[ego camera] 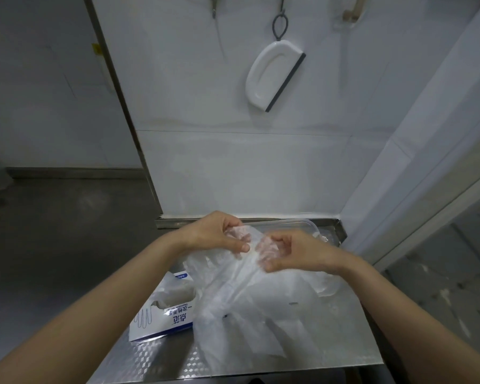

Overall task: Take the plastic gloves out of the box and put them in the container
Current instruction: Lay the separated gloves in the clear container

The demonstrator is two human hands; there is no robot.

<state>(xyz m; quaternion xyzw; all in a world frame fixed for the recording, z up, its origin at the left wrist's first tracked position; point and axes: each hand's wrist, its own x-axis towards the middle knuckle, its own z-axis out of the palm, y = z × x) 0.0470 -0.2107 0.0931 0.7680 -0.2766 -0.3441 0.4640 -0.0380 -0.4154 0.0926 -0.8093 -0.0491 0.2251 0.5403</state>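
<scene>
A white tiled wall (233,162) fills the far side, with a white squeegee (272,76) hanging on it. In front of the wall a patterned steel table (330,342) runs toward the near edge. Over the middle of the table spreads a big, limp bundle of plastic gloves (247,300) that is out of the box and not yet in the container. Its top end is lifted between the hands, and its loose ends trail down onto the steel on the near side, so its long axis runs far to near. The clear container (312,226) sits at the far right of the table, just behind and below the hands, and the film partly hides it. The blue-and-white box (161,317) lies at the near left, touching the bundle's edge, its oval opening facing up. The left hand (214,231) and right hand (294,253) are close together, the fingers of each curled and pinching the film. The move ahead likely turns on one thing — the container lies beyond and to the right of the pinched end. The right hand is nearer to it, so the bundle would need to be gathered and carried away from the body.
</scene>
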